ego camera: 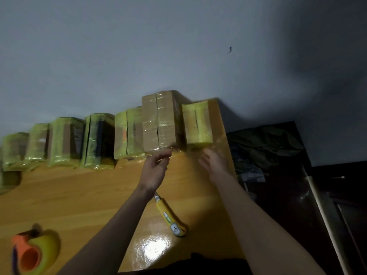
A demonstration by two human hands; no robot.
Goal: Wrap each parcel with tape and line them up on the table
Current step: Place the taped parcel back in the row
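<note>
Now lining up: left hand [154, 169] fingers loosely curled at tall brown parcel's [159, 121] base, right hand [215, 163] open, empty, near yellow parcel [196, 123] on counter [89, 195]; next, probably another wrap.

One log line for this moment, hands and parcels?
left hand: touching brown parcel | right hand: open, free | parcels: row along wall | knife, tape dispenser: on table

Yellow utility knife [170, 217] on wooden table [79, 199], grey wall [139, 46]

Yellow-green taped parcels [129, 133], orange-yellow table [89, 195]
</note>
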